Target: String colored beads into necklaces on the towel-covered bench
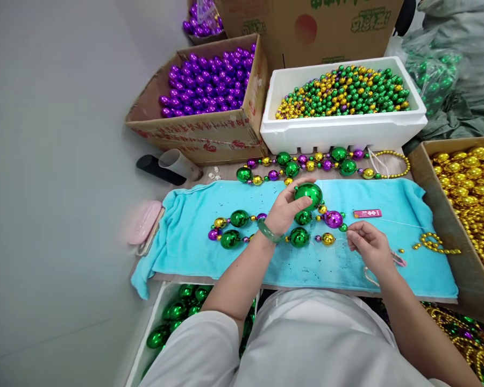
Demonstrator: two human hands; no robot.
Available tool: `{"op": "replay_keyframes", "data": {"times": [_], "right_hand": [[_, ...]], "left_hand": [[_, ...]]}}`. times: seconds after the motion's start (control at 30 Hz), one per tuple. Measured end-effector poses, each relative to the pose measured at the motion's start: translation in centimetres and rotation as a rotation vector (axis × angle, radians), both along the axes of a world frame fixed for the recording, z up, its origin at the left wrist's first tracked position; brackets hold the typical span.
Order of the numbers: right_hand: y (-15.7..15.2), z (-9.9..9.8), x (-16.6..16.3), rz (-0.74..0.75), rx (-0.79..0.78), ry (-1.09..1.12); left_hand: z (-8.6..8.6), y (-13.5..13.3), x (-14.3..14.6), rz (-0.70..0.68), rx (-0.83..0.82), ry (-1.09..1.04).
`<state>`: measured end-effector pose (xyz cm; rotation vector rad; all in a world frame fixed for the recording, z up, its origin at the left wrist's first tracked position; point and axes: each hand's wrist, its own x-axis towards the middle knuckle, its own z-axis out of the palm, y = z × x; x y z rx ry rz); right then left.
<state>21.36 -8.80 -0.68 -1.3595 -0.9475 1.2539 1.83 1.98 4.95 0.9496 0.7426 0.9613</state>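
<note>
My left hand [284, 210] is closed around a large shiny green ball [310, 194], held just above a turquoise towel [193, 244]. A green bangle sits on that wrist. On the towel lies a partly strung strand of green, purple and gold beads [236, 228]. My right hand [369, 246] pinches a thin thread at the strand's right end, beside a small green bead. A purple ball [333, 219] and a gold ball [328, 238] lie between my hands.
A finished bead strand [306, 164] lies behind the towel. Behind it stand a white foam box of mixed small beads [342, 131] and a cardboard box of purple balls [210, 80]. A box of gold balls [474, 188] is at right, a tray of green balls [173, 317] below left.
</note>
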Motion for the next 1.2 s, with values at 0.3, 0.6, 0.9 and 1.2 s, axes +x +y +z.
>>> {"op": "replay_keyframes", "data": {"times": [0.3,0.6,0.9,1.2], "right_hand": [[-0.2,-1.2,0.1,0.004,-0.078,0.156],[-0.5,-1.5,1.3,0.091,-0.132,0.608],[-0.8,-3.6,2.9,0.054,-0.091,0.611],[-1.2,-3.2,4.1,0.019,-0.090,-0.169]], "left_hand": [[0.0,-0.4,0.5,-0.064,-0.013,0.052],[-0.6,0.2,2.3,-0.020,-0.146,-0.060],[-1.3,0.9,4.1,0.004,-0.201,-0.056],[-0.7,0.3,6.6,0.029,0.212,0.274]]}}
